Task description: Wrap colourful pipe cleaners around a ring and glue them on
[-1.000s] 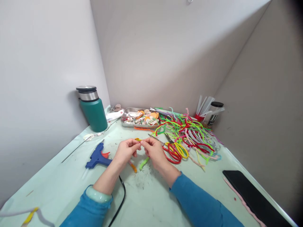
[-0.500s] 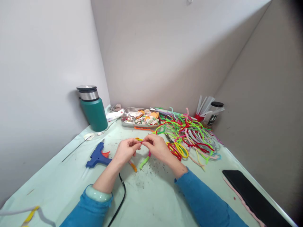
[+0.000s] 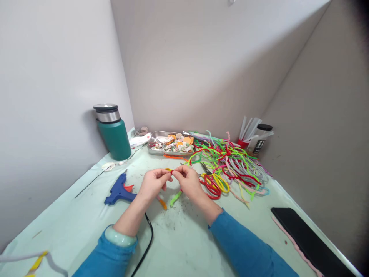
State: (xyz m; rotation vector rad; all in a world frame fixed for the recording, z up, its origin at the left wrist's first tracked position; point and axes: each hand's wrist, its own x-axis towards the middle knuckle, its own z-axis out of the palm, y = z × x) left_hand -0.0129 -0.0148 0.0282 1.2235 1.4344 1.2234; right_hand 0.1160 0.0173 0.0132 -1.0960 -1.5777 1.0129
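Note:
My left hand (image 3: 153,183) and my right hand (image 3: 188,181) meet fingertip to fingertip above the table, both pinched on a small twisted piece of pipe cleaner (image 3: 170,171) with yellow and red showing between the fingers. Its orange end (image 3: 162,203) and green end (image 3: 175,199) hang down to the table under my hands. Scissors (image 3: 211,181) with red and yellow handles lie just right of my right hand. A blue glue gun (image 3: 118,190) lies left of my left hand, and its black cord (image 3: 146,246) runs by my left forearm.
A heap of coloured pipe cleaners (image 3: 233,161) covers the back right. A metal tray (image 3: 157,135) of small craft bits and a green flask (image 3: 113,132) stand at the back. A cup of glue sticks (image 3: 248,132), a black pad (image 3: 308,238) and stray stems (image 3: 37,263) lie around.
My right hand swung its wrist out to the right and came back, twisting the piece between my fingertips. My left hand has stayed in place.

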